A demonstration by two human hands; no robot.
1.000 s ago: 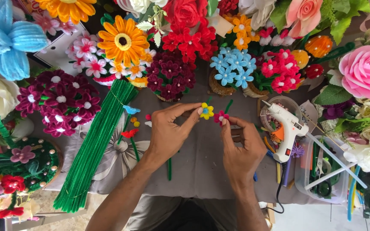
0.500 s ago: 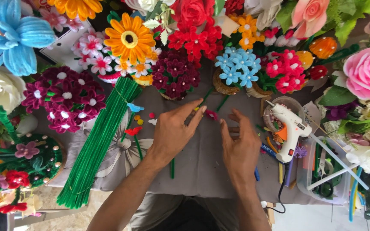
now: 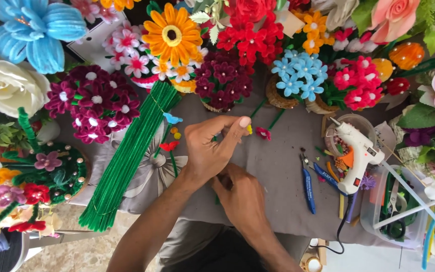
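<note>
The left hand (image 3: 212,151) pinches a small yellow pipe-cleaner flower (image 3: 249,129) between thumb and fingertips above the grey-covered table (image 3: 278,166); the right hand (image 3: 240,194) lies curled beneath it, its grip hidden, so whether it holds the stem cannot be told. The flower appears very light, soft-piled and easily bent, best taken at the wire stem just under the head. Only a yellow tip shows beyond the thumb.

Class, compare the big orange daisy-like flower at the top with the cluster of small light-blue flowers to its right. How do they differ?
The orange flower is one large bloom; the light-blue flowers are many small ones. The orange flower has narrow petals round a dark centre; the light-blue flowers have rounded petals with pale centres and sit in a woven basket. Both look fuzzy and handmade.
</note>
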